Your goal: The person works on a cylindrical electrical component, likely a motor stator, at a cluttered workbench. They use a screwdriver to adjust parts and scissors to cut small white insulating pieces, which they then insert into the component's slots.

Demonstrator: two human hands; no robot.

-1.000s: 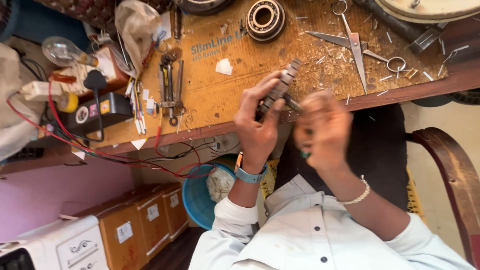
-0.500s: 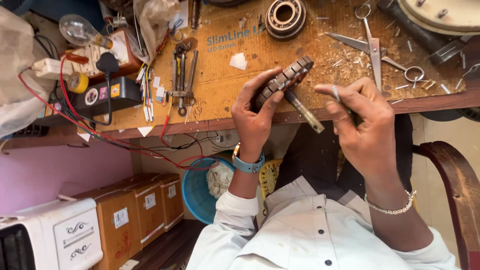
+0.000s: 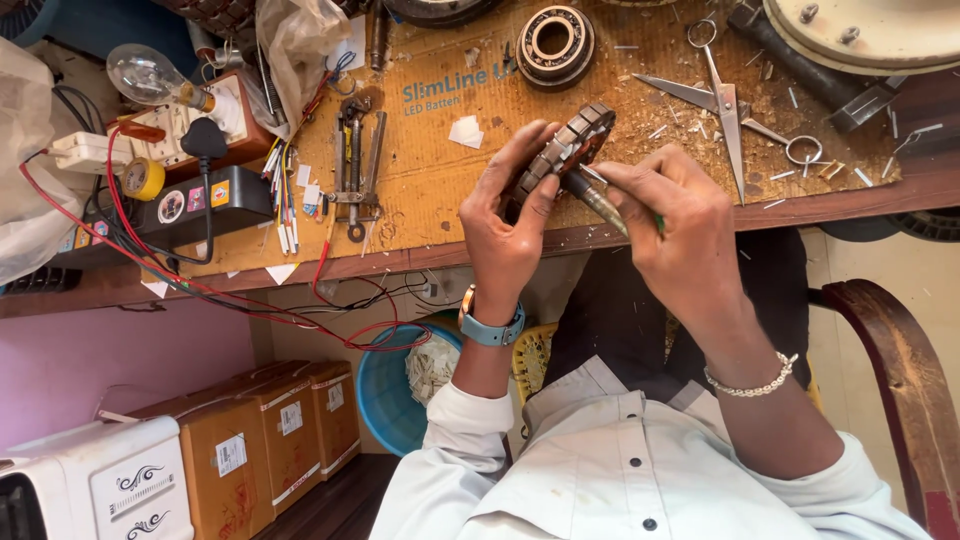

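while left hand (image 3: pixel 510 225) cups stator core (image 3: pixel 565 150) | right hand (image 3: pixel 680 235) angles tool (image 3: pixel 598 203)

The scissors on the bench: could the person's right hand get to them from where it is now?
Probably yes. The scissors lie open on the bench just beyond the right hand with nothing between, but that hand holds a thin metal tool it would likely have to put down first.

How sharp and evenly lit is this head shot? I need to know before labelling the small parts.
Head view: the left hand, the ribbed metal part and the right hand are crisp, no motion blur; soft even daylight, faint shadows under the scissors; mild glare on the bulb; the floor boxes sit dimmer.
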